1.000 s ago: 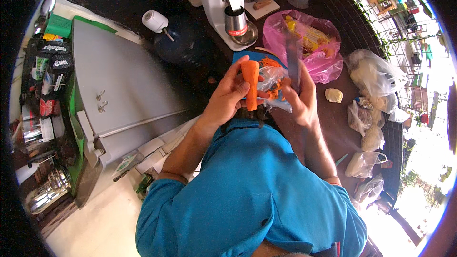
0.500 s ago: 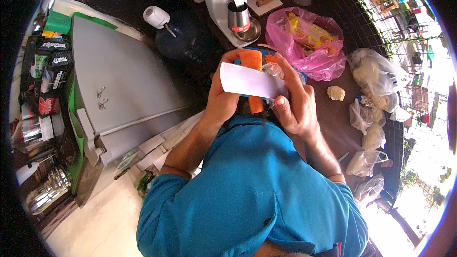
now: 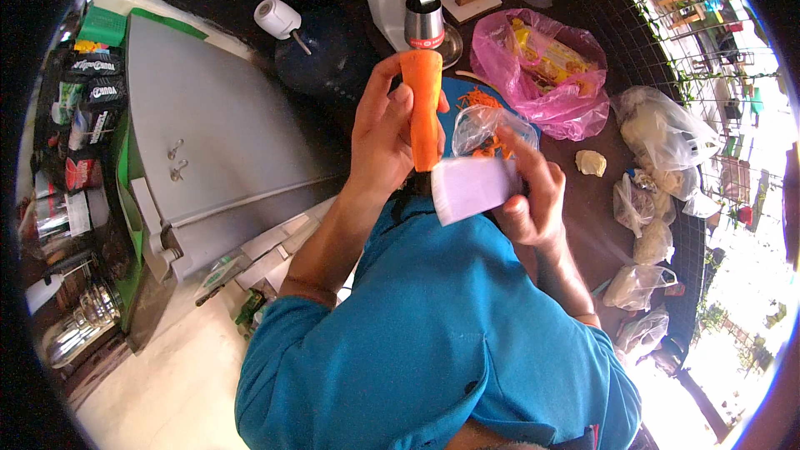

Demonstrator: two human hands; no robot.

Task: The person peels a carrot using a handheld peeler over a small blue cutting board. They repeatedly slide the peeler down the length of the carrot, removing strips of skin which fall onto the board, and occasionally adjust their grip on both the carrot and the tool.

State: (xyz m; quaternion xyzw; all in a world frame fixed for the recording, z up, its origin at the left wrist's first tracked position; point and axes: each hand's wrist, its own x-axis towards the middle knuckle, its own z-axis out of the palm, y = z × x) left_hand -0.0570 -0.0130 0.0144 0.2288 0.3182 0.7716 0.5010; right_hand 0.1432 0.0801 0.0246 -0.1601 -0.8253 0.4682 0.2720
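Note:
An orange peeled carrot (image 3: 424, 108) stands upright in my left hand (image 3: 379, 137), whose fingers wrap round its side. My right hand (image 3: 540, 200) grips a broad, flat, pale rectangular blade (image 3: 475, 190) by its right end; any handle is hidden by the fingers. The blade's upper left corner is close to the carrot's lower end; I cannot tell whether they touch. Beyond my hands, orange carrot shreds (image 3: 481, 98) lie on a blue board (image 3: 451, 98). A clear plastic bag (image 3: 492, 123) rests there too, with orange pieces around its lower side.
A white machine (image 3: 390, 0) with a metal cup (image 3: 424, 23) stands behind the board. To the right are a pink plastic bag (image 3: 575, 112), a pale yellow lump (image 3: 591, 163) and several clear bags (image 3: 658, 129). A large grey panel (image 3: 225, 117) stands at left.
The blade has come off the carrot and moved down and right with my right hand. My left hand has raised the carrot, moving it slightly left, and the shreds are more visible.

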